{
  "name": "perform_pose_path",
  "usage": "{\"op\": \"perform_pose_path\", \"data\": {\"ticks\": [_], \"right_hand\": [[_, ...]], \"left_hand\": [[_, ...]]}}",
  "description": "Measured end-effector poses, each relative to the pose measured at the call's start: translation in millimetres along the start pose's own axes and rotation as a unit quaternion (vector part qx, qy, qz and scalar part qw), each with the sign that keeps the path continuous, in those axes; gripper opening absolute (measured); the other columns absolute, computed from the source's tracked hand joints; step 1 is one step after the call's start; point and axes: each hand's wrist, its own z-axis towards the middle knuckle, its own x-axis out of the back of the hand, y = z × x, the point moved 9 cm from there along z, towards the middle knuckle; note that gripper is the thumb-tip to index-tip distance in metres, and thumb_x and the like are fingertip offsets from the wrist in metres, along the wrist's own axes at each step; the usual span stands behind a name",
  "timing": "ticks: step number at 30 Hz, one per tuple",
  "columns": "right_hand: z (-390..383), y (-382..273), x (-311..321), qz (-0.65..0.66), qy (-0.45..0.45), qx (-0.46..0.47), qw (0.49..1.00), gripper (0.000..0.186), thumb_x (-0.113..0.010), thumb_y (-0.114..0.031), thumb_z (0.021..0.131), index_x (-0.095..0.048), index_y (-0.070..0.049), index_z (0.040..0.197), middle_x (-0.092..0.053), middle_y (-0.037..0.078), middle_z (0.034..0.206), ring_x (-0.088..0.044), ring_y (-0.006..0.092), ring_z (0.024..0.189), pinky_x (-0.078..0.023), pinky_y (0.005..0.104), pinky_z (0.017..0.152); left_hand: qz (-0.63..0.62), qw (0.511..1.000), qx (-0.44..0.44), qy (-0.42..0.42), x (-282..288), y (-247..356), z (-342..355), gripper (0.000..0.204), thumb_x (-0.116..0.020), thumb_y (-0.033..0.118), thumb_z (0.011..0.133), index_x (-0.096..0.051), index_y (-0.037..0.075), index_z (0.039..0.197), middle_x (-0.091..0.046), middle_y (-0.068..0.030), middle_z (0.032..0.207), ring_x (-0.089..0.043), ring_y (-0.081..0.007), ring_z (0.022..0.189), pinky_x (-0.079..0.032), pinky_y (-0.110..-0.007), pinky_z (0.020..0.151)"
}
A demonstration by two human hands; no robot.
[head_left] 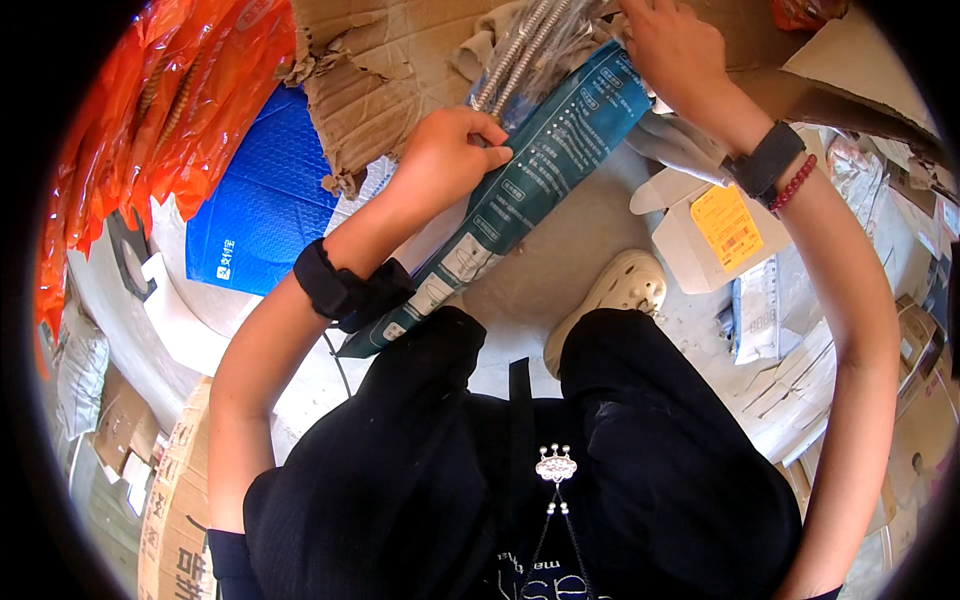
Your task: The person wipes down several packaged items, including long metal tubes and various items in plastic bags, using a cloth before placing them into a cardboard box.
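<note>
A long teal plastic bag [540, 165] with white print slants from my knee up to the upper right. My left hand [450, 150] pinches its left edge between thumb and fingers. At the bag's upper end is my right hand [678, 55], its fingers curled and partly cut off by the top of the picture. What those fingers hold is hidden. Ribbed metal hoses [520, 50] in clear plastic lie just left of the bag's upper end, beyond my left hand.
Torn cardboard [385, 70] spreads behind my left hand. An orange plastic bag [180, 100] and a blue bubble mailer [265, 200] lie at the left. Right of the teal bag stands an opened small box [690, 225] with a yellow label. A long carton [175, 500] is at the lower left.
</note>
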Motion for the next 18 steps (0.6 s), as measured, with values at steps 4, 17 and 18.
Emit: {"op": "perform_pose_path", "data": {"ticks": [4, 17, 18], "right_hand": [[3.2, -7.3, -12.2, -0.055, -0.063, 0.013, 0.996, 0.011, -0.056, -0.016, 0.075, -0.054, -0.01, 0.084, -0.058, 0.012, 0.076, -0.06, 0.027, 0.071, -0.044, 0.0395, 0.055], [22.6, 4.3, -5.2, -0.213, -0.144, -0.051, 0.965, 0.009, -0.055, -0.016, 0.075, -0.06, -0.01, 0.08, -0.063, 0.012, 0.076, -0.062, 0.0273, 0.075, -0.046, 0.0423, 0.062], [24.6, 8.9, 1.8, -0.176, -0.16, -0.068, 0.969, 0.01, -0.056, -0.016, 0.075, -0.062, -0.009, 0.079, -0.063, 0.012, 0.077, -0.062, 0.0284, 0.075, -0.047, 0.0432, 0.063]], "left_hand": [[0.025, 0.999, -0.011, 0.021, 3.2, -0.9, 0.4, 0.018, -0.07, 0.011, 0.073, -0.065, -0.001, 0.085, -0.06, -0.0057, 0.069, -0.053, -0.0121, 0.063, -0.043, -0.027, 0.059], [0.177, 0.979, -0.072, 0.067, 10.6, 21.9, -6.8, 0.019, -0.062, 0.007, 0.074, -0.06, 0.003, 0.093, -0.056, -0.015, 0.09, -0.058, -0.0297, 0.081, -0.045, -0.037, 0.072], [0.171, 0.979, -0.081, 0.076, 13.2, 24.2, -8.3, 0.022, -0.061, 0.007, 0.074, -0.058, 0.003, 0.096, -0.056, -0.0153, 0.091, -0.057, -0.0318, 0.082, -0.045, -0.039, 0.073]]}}
